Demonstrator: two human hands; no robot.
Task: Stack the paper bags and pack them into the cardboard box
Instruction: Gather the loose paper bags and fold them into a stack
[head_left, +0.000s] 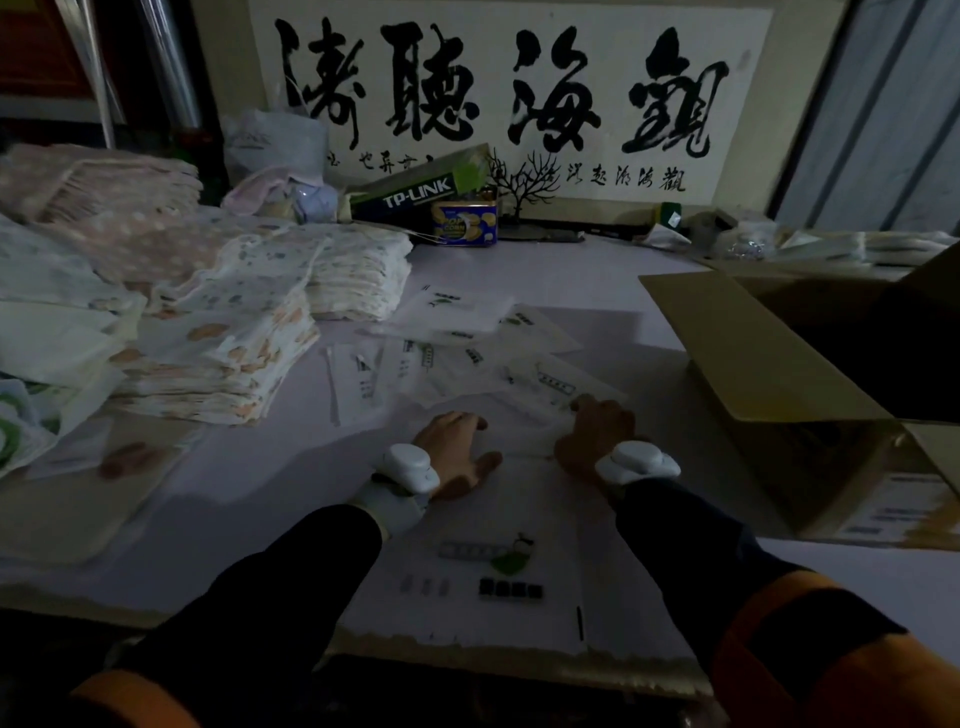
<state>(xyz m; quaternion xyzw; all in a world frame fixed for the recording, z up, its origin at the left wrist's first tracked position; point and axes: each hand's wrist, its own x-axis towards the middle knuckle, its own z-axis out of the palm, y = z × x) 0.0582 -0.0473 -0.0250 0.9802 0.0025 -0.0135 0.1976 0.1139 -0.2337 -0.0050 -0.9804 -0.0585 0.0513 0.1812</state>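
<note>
Several white paper bags with small printed marks lie scattered and overlapping in the middle of the table. One larger white bag lies flat near the front edge. My left hand lies with spread fingers on a bag just beyond it. My right hand has its fingers curled over the right edge of that same bag. An open cardboard box stands at the right with its flaps up; its inside is dark.
Piles of folded patterned cloth fill the left half of the table. A TP-LINK carton, a blue tin and a small black branch stand stand at the back by a calligraphy panel. Clutter lines the back right.
</note>
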